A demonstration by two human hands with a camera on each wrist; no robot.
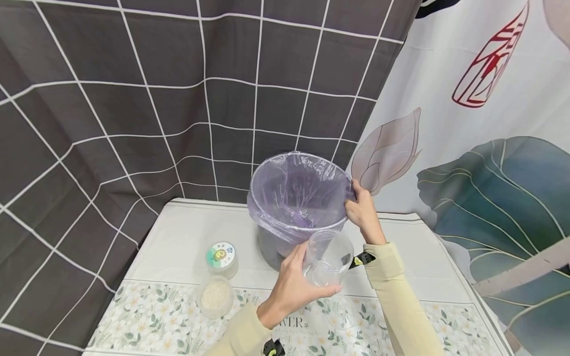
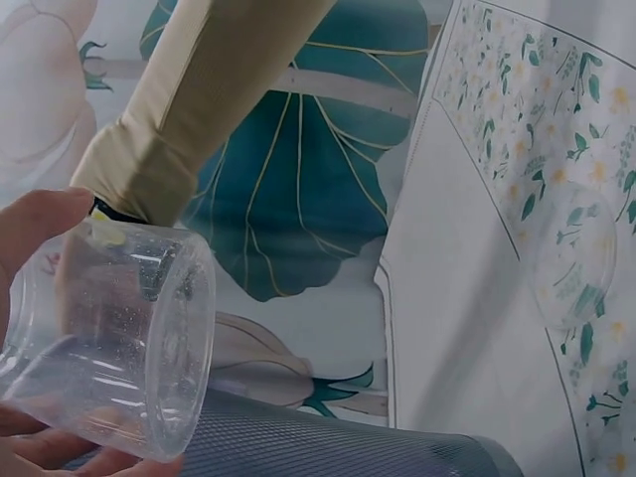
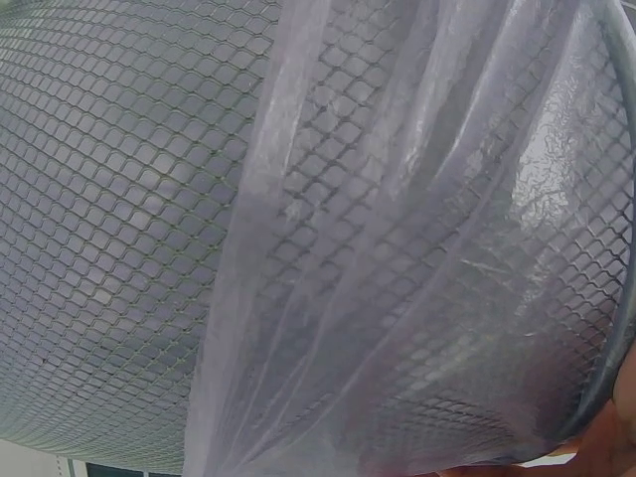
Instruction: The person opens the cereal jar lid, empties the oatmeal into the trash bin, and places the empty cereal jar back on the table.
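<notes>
My left hand (image 1: 291, 286) holds a clear plastic jar (image 1: 327, 252) by its side, thumb on one side and fingers on the other. Small specks dot the jar's wall (image 2: 109, 328) in the left wrist view, and nothing else shows inside. The jar is tilted in front of a mesh wastebasket (image 1: 271, 244) lined with a translucent purple bag (image 1: 289, 195). With my right hand (image 1: 364, 210) I grip the basket's rim at its right side, over the bag. Up close, the bag's folds (image 3: 378, 248) hang over the metal mesh (image 3: 109, 199) in the right wrist view.
Left of the basket stands a lidded tub (image 1: 221, 257) with a green and white label. Nearer me is an uncovered clear tub (image 1: 215, 296) of pale grains. A clear round lid (image 2: 576, 256) lies on the floral tablecloth (image 1: 151, 316). Behind hangs a dark grid-patterned curtain (image 1: 178, 109).
</notes>
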